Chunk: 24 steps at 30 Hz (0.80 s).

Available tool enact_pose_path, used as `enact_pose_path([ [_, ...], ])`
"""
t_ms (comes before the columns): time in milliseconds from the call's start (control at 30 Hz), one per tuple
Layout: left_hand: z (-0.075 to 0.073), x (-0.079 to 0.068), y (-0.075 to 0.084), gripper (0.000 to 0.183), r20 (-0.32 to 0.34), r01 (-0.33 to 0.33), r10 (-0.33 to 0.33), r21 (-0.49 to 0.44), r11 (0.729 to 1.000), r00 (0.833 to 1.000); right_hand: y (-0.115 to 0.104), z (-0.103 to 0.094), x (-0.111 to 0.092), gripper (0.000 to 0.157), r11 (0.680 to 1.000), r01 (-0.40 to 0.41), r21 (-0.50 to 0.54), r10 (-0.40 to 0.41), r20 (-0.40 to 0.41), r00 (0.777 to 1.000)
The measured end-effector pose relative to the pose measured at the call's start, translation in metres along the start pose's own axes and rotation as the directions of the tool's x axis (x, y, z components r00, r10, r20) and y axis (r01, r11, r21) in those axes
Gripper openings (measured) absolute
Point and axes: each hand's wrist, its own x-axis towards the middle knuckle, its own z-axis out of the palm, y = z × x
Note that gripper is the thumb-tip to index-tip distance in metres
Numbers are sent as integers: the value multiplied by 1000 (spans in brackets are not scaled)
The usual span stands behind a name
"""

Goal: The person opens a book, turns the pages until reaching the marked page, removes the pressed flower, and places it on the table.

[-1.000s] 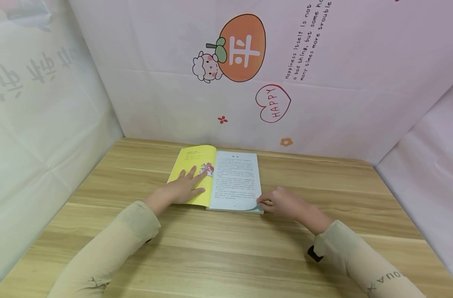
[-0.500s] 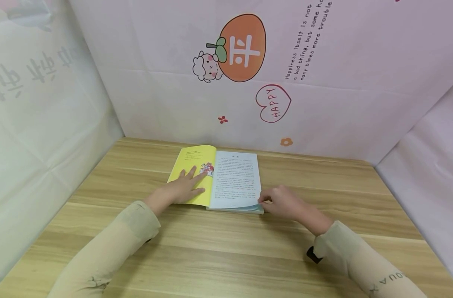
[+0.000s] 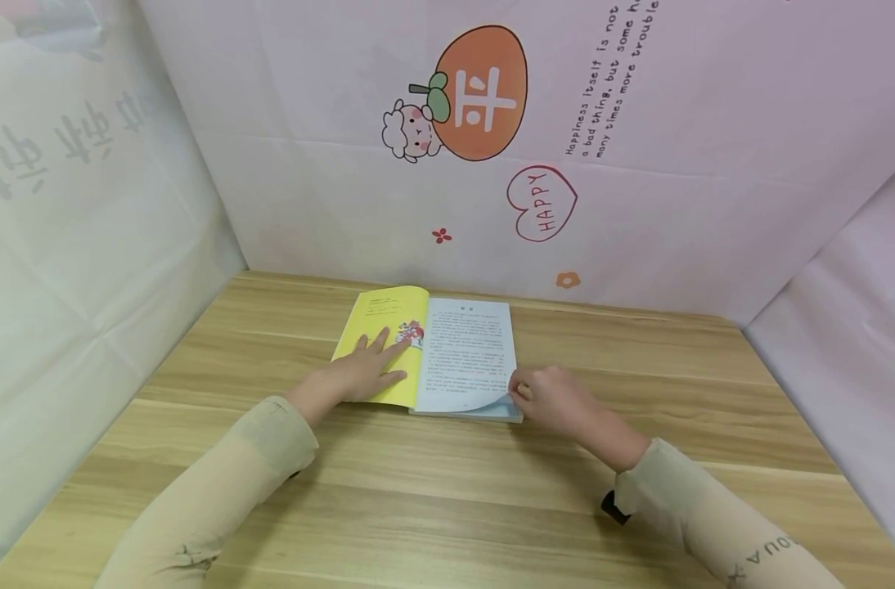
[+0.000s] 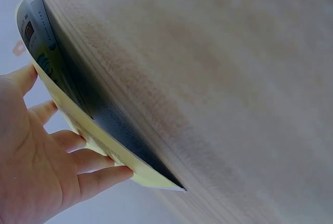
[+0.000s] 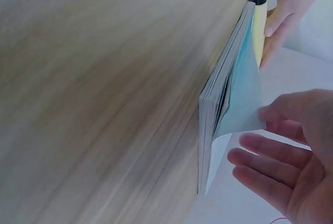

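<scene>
An open book (image 3: 465, 352) lies on the wooden table, its yellow inside cover (image 3: 381, 307) to the left and a printed white page to the right. My left hand (image 3: 359, 372) rests on the yellow cover with its fingers spread straight; the left wrist view shows the cover bowed up off the table under the fingertips. At the book's lower right corner, my right hand (image 3: 554, 397) pinches the corner of the page (image 5: 244, 99) between thumb and index finger. That page curls up from the thick stack of leaves (image 5: 221, 73), and its underside looks pale blue-green.
The wooden table (image 3: 447, 507) extends around the book on every side. White printed cloth (image 3: 330, 204) stands behind it, with more cloth at the left and right. A black band (image 3: 615, 507) shows at the right sleeve cuff.
My right hand has risen slightly with the page corner, and the lower edge of the page curls up further, showing more blue beneath. My left hand has stayed on the yellow cover.
</scene>
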Motion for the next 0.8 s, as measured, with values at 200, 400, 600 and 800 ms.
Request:
enact_pose_path([
  [200, 0, 0, 0, 67, -2, 3, -3, 0, 1000, 1000, 4, 3, -1, 15, 998, 47, -52, -52, -96, 994],
  [400, -1, 0, 1, 67, 2, -5, 5, -1, 1000, 1000, 8, 8, 0, 22, 999, 38, -30, -42, -142, 989],
  [600, -1, 0, 2, 67, 4, 2, -2, -1, 1000, 1000, 7, 11, 11, 32, 998, -41, 44, 46, -115, 992],
  [800, -1, 1, 1, 67, 6, 4, -4, -2, 1000, 1000, -2, 13, 20, 59, 982, -81, 172, 97, -85, 992],
])
